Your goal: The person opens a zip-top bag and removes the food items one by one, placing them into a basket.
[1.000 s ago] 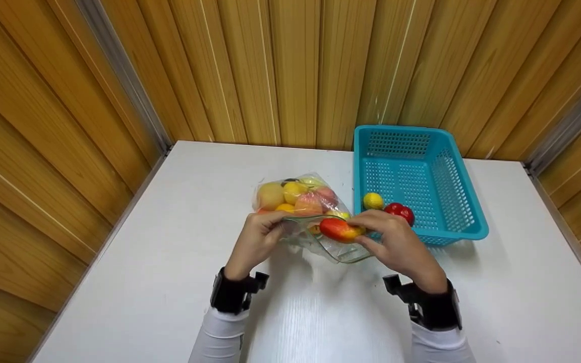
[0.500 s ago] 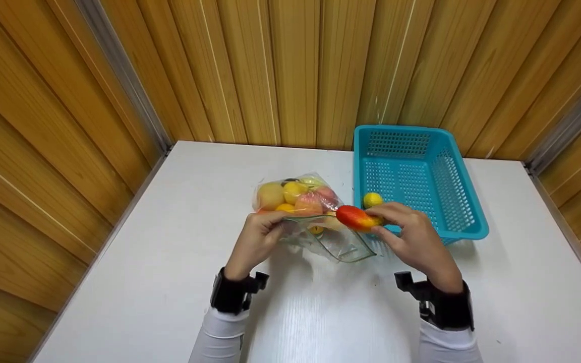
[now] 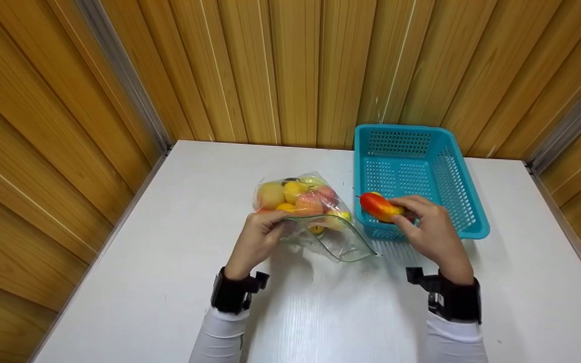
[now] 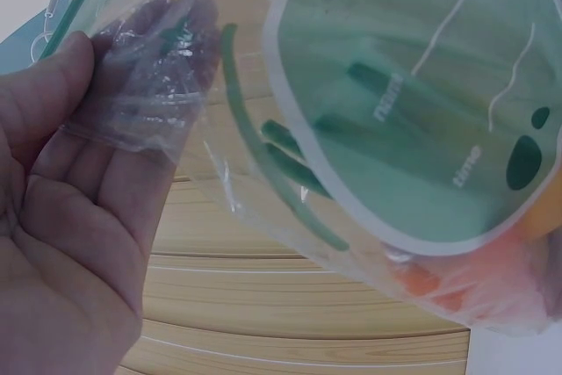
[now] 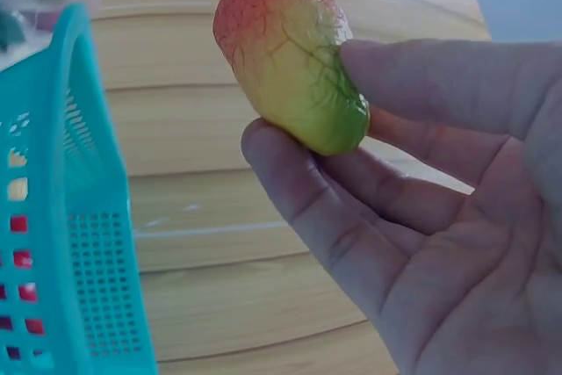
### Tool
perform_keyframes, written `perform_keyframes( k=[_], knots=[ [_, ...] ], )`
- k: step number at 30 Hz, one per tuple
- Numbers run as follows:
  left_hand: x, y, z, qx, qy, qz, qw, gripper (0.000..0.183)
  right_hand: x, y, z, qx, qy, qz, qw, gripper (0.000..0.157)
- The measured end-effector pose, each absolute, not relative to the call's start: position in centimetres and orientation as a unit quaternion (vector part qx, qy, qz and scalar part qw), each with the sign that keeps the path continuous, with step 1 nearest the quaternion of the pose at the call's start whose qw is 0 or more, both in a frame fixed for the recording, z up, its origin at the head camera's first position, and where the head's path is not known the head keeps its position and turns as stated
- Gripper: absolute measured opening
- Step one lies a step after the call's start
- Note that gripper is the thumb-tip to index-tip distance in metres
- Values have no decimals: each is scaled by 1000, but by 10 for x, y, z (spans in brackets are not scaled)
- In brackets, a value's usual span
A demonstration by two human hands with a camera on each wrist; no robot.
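In the head view my left hand pinches the mouth edge of a clear zip bag. Several fruits, yellow, orange and pink, lie inside it. The left wrist view shows the thumb and fingers on the clear plastic, beside a green printed label. My right hand holds a red and yellow mango over the near left corner of the teal basket. The right wrist view shows the mango gripped by its green end, between thumb and fingers.
The basket stands right of the bag, on a white table. Red fruit shows through its holes in the right wrist view. Wood-patterned panels rise behind the table and on both sides.
My right hand has carried the mango from the bag's mouth, rightward and away from me, to above the basket. The left hand keeps its place on the bag.
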State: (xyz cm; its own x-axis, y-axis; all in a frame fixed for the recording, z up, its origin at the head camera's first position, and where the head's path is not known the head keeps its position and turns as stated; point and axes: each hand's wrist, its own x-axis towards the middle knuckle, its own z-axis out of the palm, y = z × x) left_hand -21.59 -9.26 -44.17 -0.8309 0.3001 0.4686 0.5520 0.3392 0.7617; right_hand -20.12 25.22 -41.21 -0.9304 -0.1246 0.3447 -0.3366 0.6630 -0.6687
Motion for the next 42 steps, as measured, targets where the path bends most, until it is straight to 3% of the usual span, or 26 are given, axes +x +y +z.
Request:
perform_keyframes(
  k=[12,42],
  knots=[
    [-214,-93,-442,-266,-806,-514,126,23,-218,260,-424,74,-922,371,85,33],
    [-215,-93,-441,-263,-808,-514,121,28,-242,244,-456,55,-932,352,67,30]
  ],
)
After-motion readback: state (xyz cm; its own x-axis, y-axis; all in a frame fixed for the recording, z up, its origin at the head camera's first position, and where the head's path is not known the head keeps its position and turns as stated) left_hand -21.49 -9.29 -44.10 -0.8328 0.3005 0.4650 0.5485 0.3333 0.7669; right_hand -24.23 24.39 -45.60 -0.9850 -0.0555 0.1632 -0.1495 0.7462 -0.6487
